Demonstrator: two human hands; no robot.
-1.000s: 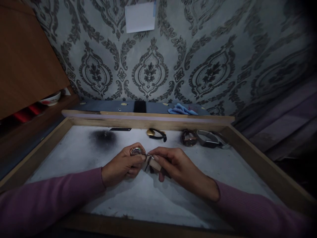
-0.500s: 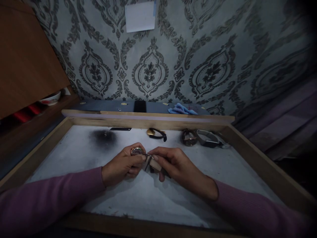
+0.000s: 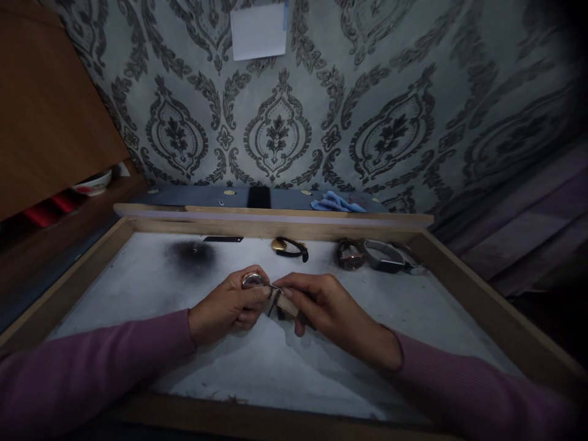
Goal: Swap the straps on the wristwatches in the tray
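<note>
My left hand (image 3: 239, 301) is closed around a round-cased wristwatch (image 3: 252, 280), whose shiny rim shows above the fingers. Thumb and forefinger of my right hand (image 3: 333, 306) pinch at a watch strap (image 3: 287, 305), pale on one face and dark at its edges. A thin shiny metal piece (image 3: 275, 287) shows between the fingertips of both hands; its kind is too small to tell. Both hands are close together above the white bottom of a shallow wooden tray (image 3: 294, 228). Fingers hide whether strap and case are joined.
Along the tray's back lie a black flat strip (image 3: 223, 239), a gold watch with black strap (image 3: 289, 248), a brown watch (image 3: 350, 255) and a grey-black watch (image 3: 386, 257). Behind the rim are a black phone-like object (image 3: 259, 197) and a blue cloth (image 3: 337, 202). A wooden cabinet (image 3: 55, 104) stands left.
Both hands keep nearly the same place and grip. The watch face in my left hand appears slightly tilted compared with before. The view has shifted very slightly.
</note>
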